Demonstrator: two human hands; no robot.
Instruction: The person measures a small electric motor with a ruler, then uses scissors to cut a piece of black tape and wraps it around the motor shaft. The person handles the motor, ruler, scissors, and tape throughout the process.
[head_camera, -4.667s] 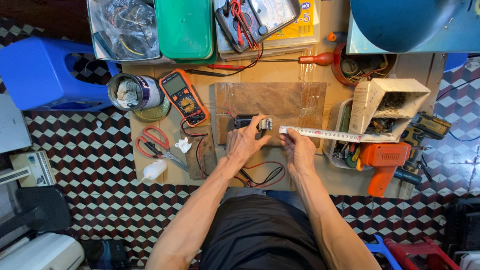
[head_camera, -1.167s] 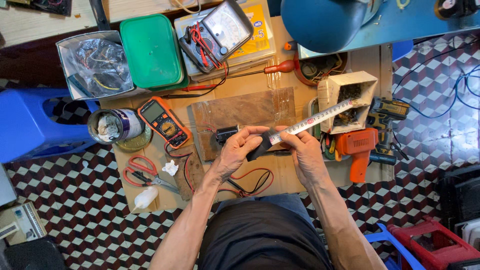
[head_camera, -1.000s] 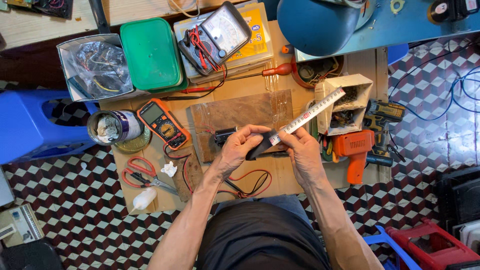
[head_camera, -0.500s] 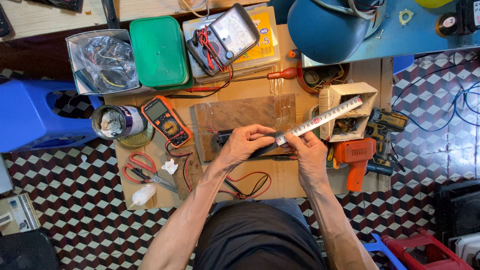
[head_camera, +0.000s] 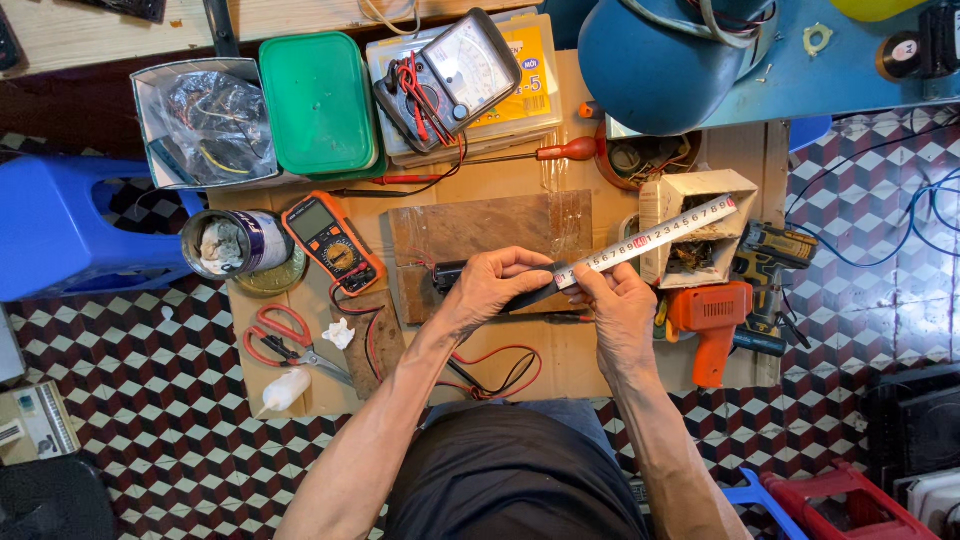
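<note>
Left hand (head_camera: 492, 287) lies over the near edge of the wooden board (head_camera: 480, 232) at the middle of the worktop (head_camera: 590, 355). Its fingers are clenched around a black, flat object (head_camera: 530, 297) that shows only between the two hands; its kind cannot be told. A short black piece (head_camera: 447, 274) juts out from under the left hand toward the orange digital multimeter (head_camera: 332, 242).

Right hand (head_camera: 620, 310) sits just right of the board's near corner. Its fingers grasp the near end of a steel tape blade (head_camera: 650, 238), thumb and forefinger pinching it where it meets the black object. The blade runs up and to the right from the board, tilted, crossing in front of an open cardboard box (head_camera: 690, 225) that stands right of the board.

Left of the board: the orange multimeter, then an open tin can (head_camera: 232, 243). Nearer the person than the multimeter lie red-handled scissors (head_camera: 285, 335) and a small white squeeze bottle (head_camera: 285, 390). Red and black test leads (head_camera: 500, 365) loop on the worktop just nearer than the board.

Beyond the board: a red-handled screwdriver (head_camera: 565, 151), an analogue meter (head_camera: 455, 75) resting on a yellow case, and a green lidded container (head_camera: 318, 102) to its left. Right of the cardboard box: an orange power tool (head_camera: 710, 325).
</note>
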